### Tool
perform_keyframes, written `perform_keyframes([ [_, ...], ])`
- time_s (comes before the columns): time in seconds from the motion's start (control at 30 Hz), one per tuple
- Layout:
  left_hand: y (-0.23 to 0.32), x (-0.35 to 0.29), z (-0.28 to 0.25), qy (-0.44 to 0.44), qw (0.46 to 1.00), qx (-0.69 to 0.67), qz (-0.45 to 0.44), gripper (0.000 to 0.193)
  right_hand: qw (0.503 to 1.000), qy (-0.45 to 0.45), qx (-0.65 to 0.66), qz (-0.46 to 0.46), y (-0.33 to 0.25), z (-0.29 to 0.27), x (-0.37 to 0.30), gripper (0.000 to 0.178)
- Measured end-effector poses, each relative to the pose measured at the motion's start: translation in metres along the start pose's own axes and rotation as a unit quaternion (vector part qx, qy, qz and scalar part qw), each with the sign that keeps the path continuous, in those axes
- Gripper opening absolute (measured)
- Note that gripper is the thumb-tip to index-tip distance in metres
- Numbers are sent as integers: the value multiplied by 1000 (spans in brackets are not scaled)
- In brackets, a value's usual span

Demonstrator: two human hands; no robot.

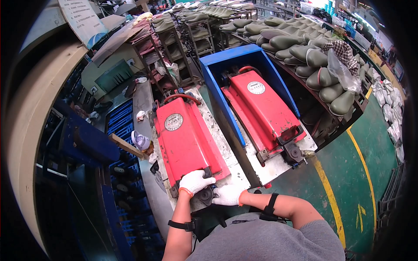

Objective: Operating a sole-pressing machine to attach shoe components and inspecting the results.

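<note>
My left hand [196, 182], in a white knitted glove with an orange cuff, is closed over the black handle [207, 172] at the near end of a red metal cover [185, 139]. Just right of it, my right hand [229, 194], gloved the same way, is closed beside a dark rounded latch-like fitting [204, 195]. Its fingertips are partly hidden against that fitting, so what they hold cannot be made out. The red cover bears a round pale label and lies on a worn whitish plate [226, 158]. A hose arches over its far end.
To the right stands a second red cover [263, 104] within a blue metal guard [233, 54]. Green shoes [322, 74] fill a rack beyond, with a plastic bag on top. A purple-white bottle [140, 141] stands at left. Yellow lines [328, 195] mark the green floor.
</note>
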State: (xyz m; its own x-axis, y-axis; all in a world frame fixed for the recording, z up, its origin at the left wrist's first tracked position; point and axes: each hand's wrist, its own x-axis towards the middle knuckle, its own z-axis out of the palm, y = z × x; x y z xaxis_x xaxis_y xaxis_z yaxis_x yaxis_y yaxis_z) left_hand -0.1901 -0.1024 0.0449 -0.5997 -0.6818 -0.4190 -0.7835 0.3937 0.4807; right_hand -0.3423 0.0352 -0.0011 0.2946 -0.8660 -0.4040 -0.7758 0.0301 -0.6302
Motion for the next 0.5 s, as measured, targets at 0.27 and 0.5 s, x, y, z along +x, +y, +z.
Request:
perform_keyframes([
  [0.27,-4,2,2,1,1000,-12,2,56,1000,2,2,-4,2,3,2,50],
  [0.5,1,-2,-1,3,1000,5,-2,60,1000,2,-3,-2,-3,-3,-2,50],
])
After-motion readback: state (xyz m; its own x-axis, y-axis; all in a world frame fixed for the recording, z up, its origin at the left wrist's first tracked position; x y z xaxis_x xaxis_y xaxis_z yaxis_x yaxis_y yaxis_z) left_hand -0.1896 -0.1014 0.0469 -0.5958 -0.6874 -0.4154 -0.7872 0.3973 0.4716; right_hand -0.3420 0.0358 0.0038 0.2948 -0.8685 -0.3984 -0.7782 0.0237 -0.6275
